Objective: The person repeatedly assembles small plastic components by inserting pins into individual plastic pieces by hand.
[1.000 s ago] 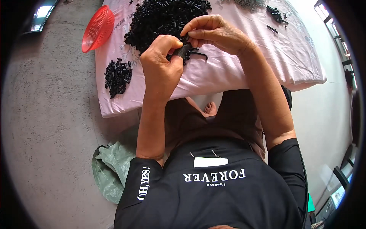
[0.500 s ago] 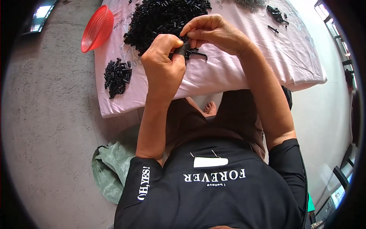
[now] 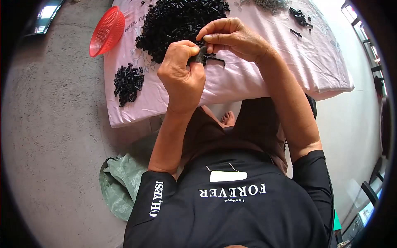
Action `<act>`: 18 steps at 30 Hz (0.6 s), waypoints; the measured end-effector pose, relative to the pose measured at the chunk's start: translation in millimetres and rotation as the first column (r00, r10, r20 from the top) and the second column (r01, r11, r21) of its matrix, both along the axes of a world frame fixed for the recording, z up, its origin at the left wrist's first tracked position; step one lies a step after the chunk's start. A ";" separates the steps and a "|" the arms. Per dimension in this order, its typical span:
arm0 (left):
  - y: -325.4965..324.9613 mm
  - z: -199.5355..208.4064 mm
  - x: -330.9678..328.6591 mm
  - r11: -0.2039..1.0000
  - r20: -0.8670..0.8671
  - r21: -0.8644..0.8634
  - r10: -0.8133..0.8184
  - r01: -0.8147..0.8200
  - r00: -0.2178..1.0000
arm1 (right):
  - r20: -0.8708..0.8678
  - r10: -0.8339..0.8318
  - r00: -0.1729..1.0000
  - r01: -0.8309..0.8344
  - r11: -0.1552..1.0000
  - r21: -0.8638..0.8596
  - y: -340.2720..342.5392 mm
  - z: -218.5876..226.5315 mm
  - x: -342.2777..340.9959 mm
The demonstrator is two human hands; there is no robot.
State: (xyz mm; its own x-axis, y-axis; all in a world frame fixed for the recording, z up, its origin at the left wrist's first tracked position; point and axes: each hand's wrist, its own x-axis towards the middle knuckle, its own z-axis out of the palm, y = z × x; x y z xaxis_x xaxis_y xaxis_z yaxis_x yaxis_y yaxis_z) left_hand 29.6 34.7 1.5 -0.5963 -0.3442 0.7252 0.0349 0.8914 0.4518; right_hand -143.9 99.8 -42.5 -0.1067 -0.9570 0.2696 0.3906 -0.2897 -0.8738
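Both hands meet above the near edge of a big heap of small black plastic pieces (image 3: 173, 25). My left hand (image 3: 182, 76) is closed, thumb pressed toward the curled fingers. At its fingertips shows a dull dark patch (image 3: 199, 56); I cannot tell whether it is a held piece or a finger cover. My right hand (image 3: 235, 39) pinches thumb and forefinger together right beside the left thumb. Whatever is between those fingertips is too small and hidden to name. Just beyond the left fingers, a thin black stick-like piece (image 3: 217, 60) lies on the pink cloth.
A pink cloth (image 3: 248, 82) covers the table. On its left lie a smaller pile of black pieces (image 3: 128, 84) and a red perforated basket (image 3: 107, 33), tilted. Toward the far right are grey small parts (image 3: 271, 5) and a few black pieces (image 3: 300, 16). A green plastic bag (image 3: 122, 182) rests on the floor.
My left hand has shifted slightly to the right and nearer to me, its wrist turning a little. My right hand stays nearly in place, still pinching.
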 end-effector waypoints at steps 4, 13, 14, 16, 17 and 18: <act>2.7 -2.4 0.6 0.999 -0.024 -0.048 0.017 -0.018 1.000 | -0.018 -0.018 1.000 0.018 1.000 -0.015 0.4 -1.2 1.3; 4.9 -3.7 -4.6 0.998 -0.101 -0.059 0.023 -0.029 0.995 | 0.147 0.042 0.988 -0.039 0.999 -0.024 -2.2 -3.5 0.9; 4.3 -3.5 -4.8 0.998 -0.101 -0.059 0.028 -0.034 0.995 | 0.150 0.035 0.988 -0.033 0.999 -0.018 -2.3 -3.4 1.4; 3.0 -3.1 -3.4 0.999 -0.082 -0.033 0.024 -0.027 0.996 | 0.153 0.026 0.988 -0.025 1.000 -0.013 -1.8 -3.2 2.0; 2.0 -2.6 -2.2 1.000 -0.064 -0.009 0.021 -0.022 0.998 | 0.147 0.018 0.989 -0.016 1.000 -0.011 -1.4 -2.4 2.3; 0.2 -3.4 -0.8 1.000 -0.064 -0.010 0.021 -0.022 0.998 | 0.141 0.009 0.990 -0.008 1.000 -0.009 -1.2 -1.7 2.6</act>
State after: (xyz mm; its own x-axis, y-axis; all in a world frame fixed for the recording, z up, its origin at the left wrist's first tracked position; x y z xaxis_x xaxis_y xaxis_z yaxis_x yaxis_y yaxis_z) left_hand 28.8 34.8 -2.0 -0.5412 -0.3482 0.7654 0.0443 0.8972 0.4394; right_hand -141.3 98.7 -44.2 -0.1358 -0.9558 0.2608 0.5122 -0.2931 -0.8073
